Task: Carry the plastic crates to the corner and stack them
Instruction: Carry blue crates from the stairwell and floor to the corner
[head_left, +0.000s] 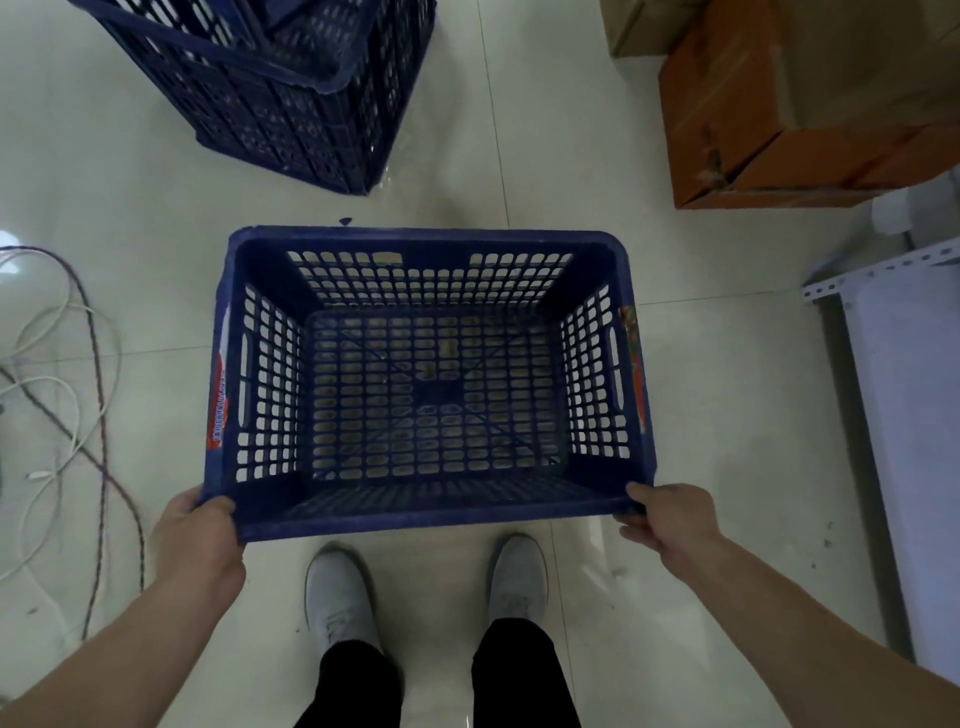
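Blue perforated crate (426, 374) held open side up above pale tiled floor (701, 415); left hand (195, 530) grips its near-left corner, right hand (662, 517) grips near-right corner, thumbs over the rim; crate looks empty; grey shoes (340, 592) and black trousers below; more blue crates (270, 83) nested at top left; orange cardboard box (810, 109) top right; loose cables (62, 395) at left; white metal shelf frame (893, 395) at right.
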